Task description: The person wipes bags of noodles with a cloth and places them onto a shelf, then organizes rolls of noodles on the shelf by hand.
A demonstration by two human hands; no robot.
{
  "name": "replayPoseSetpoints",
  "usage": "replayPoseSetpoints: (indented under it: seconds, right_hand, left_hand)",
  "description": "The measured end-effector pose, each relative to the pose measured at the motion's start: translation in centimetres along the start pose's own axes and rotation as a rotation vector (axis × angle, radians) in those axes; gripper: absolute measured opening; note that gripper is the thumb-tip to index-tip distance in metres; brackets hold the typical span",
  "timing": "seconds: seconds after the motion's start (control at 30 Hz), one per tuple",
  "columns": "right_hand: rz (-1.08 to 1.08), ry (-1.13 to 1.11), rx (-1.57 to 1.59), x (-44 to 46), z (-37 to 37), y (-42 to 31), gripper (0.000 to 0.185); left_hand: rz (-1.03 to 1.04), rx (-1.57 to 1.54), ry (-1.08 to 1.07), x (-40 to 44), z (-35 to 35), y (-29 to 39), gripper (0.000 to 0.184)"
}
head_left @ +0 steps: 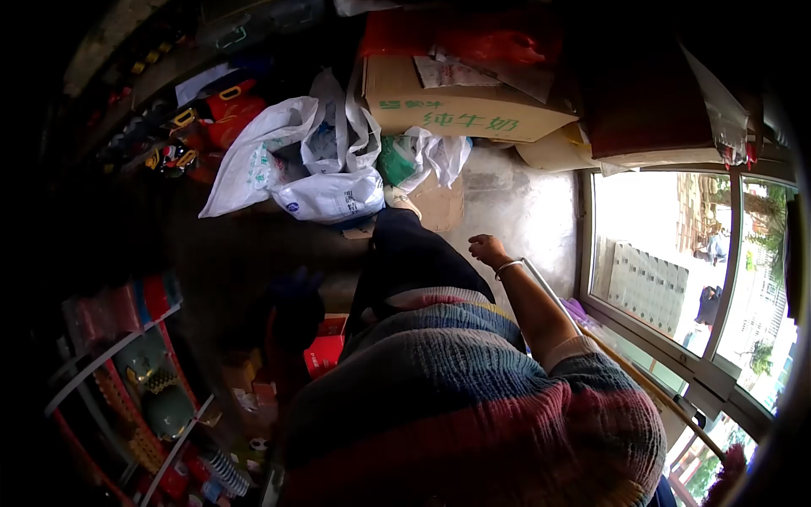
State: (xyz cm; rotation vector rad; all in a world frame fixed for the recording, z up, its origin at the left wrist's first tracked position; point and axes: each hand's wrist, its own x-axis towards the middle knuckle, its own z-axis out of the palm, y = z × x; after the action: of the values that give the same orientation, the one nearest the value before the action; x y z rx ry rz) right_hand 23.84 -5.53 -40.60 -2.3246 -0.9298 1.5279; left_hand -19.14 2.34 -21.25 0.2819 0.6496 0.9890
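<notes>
Right hand over smooth concrete floor, fingers loosely curled, contents of grip not determinable. Just beside, to right: straight, pale pole, slanting. Left hand lost in shadow, state not determinable. Far: crumpled white plastic bags; square-cornered cardboard carton. Left: straight-edged shelf. Open room: floor between carton and window frame at right.

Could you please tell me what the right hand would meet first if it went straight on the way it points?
Probably the flat cardboard on the floor; the right hand points roughly that way, though its height above the floor is unclear.
</notes>
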Motion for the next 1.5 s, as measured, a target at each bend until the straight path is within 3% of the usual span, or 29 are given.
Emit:
replayPoseSetpoints:
  seconds: [0.1,0.23,0.3,0.33,0.43,0.53,0.7,0.77,0.83,0.93,1.0,1.03,1.13,1.2,1.23,1.3,1.33,1.43,1.5]
  right_hand:
    - [0.023,-0.051,-0.118,-0.8,0.1,-0.1,0.034]
    - [-0.029,-0.051,-0.268,-0.4,-0.8,1.3,0.036]
    - [-0.055,-0.044,-0.269,-0.2,-1.8,0.7,0.036]
    - [-0.055,-0.029,-0.251,-0.4,-2.5,-0.1,0.035]
    - [-0.141,0.077,-0.262,-0.3,-5.2,-2.4,0.033]
    - [-0.182,0.207,-0.205,0.4,-8.6,-3.7,0.029]
    - [-0.120,0.375,0.060,4.0,-15.0,-3.0,0.027]
    - [-0.142,0.530,0.011,6.5,-17.9,-2.4,0.026]
    - [-0.245,0.831,-0.204,8.7,-21.1,-2.7,0.025]
    - [-0.344,1.127,-0.077,10.6,-26.2,-4.6,0.035]
    - [-0.288,1.289,-0.132,11.6,-29.4,-6.7,0.040]
    - [-0.209,1.265,-0.157,12.8,-30.8,-6.9,0.050]
    - [-0.243,1.259,-0.025,16.9,-32.8,-6.4,0.058]
    - [-0.266,1.261,-0.102,19.0,-33.2,-5.6,0.062]
    - [-0.181,1.042,0.004,19.1,-33.4,-5.7,0.057]
    - [-0.330,1.161,0.007,20.3,-32.8,-5.2,0.036]
    - [-0.368,1.069,-0.006,21.4,-32.5,-4.4,0.033]
    - [-0.439,1.128,0.191,20.8,-33.0,-4.0,0.024]
    - [-0.317,1.018,0.239,19.9,-33.9,-4.1,0.023]
  left_hand:
    - [-0.171,-0.148,0.134,-2.8,-5.6,-0.9,0.058]
    - [-0.334,-0.303,0.160,-4.5,-8.5,-2.4,0.067]
    - [-0.293,-0.309,0.176,-4.2,-9.9,-3.6,0.065]
    - [-0.107,-0.235,0.436,-3.3,-4.0,-3.2,0.060]
    - [-0.342,-0.371,-0.089,-2.1,-7.8,-3.4,0.056]
    - [-0.297,-0.216,0.243,-0.3,-5.5,-3.9,0.057]
    - [-0.209,-0.011,0.081,4.9,-1.2,-4.0,0.062]
    - [-0.256,0.120,0.094,6.7,-0.7,-4.6,0.064]
    - [-0.326,0.246,0.121,8.4,-2.7,-5.2,0.062]
    - [-0.405,0.401,0.232,11.1,-0.4,-6.6,0.060]
    - [-0.175,1.096,0.057,11.5,4.7,-7.6,0.057]
    - [-0.117,1.284,0.025,12.1,6.9,-8.4,0.056]
    - [-0.304,0.866,0.270,16.8,10.1,-11.6,0.055]
    - [-0.344,0.744,0.335,21.0,12.2,-13.8,0.055]
    - [-0.345,0.732,0.349,22.8,13.1,-14.4,0.055]
    - [-0.336,0.740,0.380,25.5,15.2,-15.0,0.054]
    - [-0.329,0.753,0.394,26.5,16.3,-14.9,0.054]
    - [-0.291,0.790,0.398,29.1,18.5,-14.1,0.053]
    - [-0.267,0.809,0.388,30.6,19.6,-13.3,0.052]
